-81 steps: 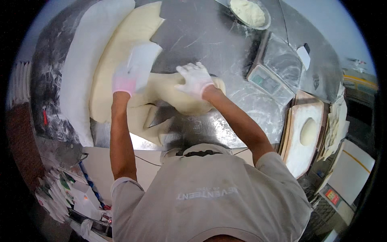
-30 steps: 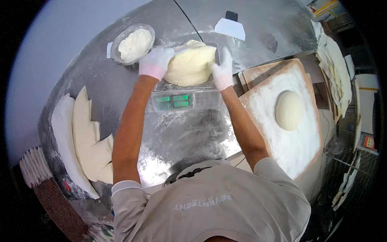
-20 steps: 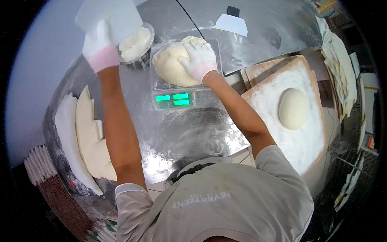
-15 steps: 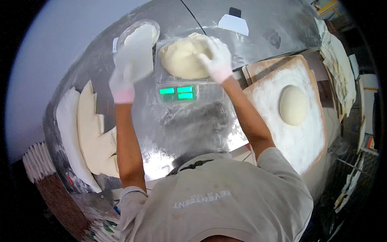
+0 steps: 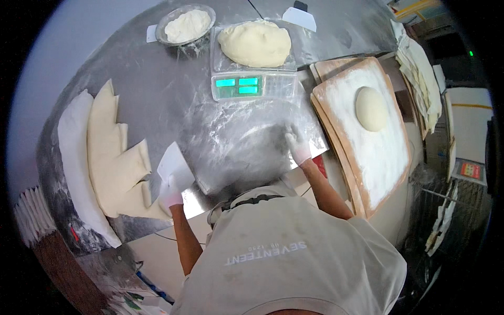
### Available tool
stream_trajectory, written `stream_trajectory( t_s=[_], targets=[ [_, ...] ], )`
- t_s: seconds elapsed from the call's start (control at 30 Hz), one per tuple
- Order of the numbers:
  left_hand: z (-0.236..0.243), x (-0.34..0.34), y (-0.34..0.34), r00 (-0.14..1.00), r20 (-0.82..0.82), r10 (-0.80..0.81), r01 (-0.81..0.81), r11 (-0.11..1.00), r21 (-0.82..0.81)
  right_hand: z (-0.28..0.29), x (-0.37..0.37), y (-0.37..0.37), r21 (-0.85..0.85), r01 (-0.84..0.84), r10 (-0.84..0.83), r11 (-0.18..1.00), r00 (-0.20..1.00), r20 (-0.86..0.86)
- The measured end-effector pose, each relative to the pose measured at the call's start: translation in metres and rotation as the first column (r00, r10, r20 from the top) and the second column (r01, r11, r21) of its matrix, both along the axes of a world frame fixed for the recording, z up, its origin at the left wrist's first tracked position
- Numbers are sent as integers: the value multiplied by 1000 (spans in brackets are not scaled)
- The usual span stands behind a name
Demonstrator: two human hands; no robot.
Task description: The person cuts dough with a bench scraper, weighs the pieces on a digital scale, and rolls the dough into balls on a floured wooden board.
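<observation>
At the left end of a flour-smeared gray metal desk [image 5: 163, 115], a long, smooth white strip [image 5: 73, 152], its material unclear, lay alongside a flat slab of cream-coloured dough [image 5: 107, 163] with a jagged right edge, seemingly placed for ready access from the left. Beside that edge, the left hand [image 5: 170, 194], in a white glove with a pink cuff, was closed on a flat white scraper [image 5: 176, 164], gripped at its near end, probably to leave the far edge free; whether the hand touched the slab could not be told. Farther back stood a round, shiny bowl [image 5: 209, 32] of white flour [image 5: 186, 26]. To its right, a rounded lump of pale dough [image 5: 254, 44] rested on a digital scale [image 5: 278, 86], whose green-lit display faced the worker [image 5: 294, 268], likely for easy reading. The right hand [image 5: 297, 147], gloved and slightly blurred, was near the desk's front edge, partly open, with nothing visible in it. Behind the scale's right side lay a white scraper with a black handle [image 5: 299, 19]. At right, a smooth oval dough piece [image 5: 371, 109] sat on a flour-covered tan board [image 5: 373, 173], the powder presumably there to prevent sticking.
</observation>
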State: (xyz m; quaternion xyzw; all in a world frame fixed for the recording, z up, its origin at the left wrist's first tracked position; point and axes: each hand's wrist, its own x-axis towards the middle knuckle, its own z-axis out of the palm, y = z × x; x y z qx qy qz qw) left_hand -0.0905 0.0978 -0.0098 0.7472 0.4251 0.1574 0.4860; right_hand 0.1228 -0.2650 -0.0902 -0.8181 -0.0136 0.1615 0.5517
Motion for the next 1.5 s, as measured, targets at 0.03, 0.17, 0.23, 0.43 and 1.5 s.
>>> stream_trajectory(
  t_s=[0.03,0.17,0.23,0.43,1.5],
  targets=[
    [-2,9,0,999,7,-48,48,999,-7,-32,2,-11,-52,-100,103,994,992,74],
    [-3,40,8,976,-35,-215,216,976,28,4,-19,34,-165,-165,191,972,968,160],
    [6,66,5,945,-78,-318,323,945,52,2,-22,38,-162,-123,145,979,981,127],
    [60,151,-31,796,-126,-592,600,746,288,10,-5,33,-150,-121,149,981,970,194],
    [104,420,-81,654,13,-757,579,511,636,30,153,102,-61,112,-62,992,843,535]
  ],
)
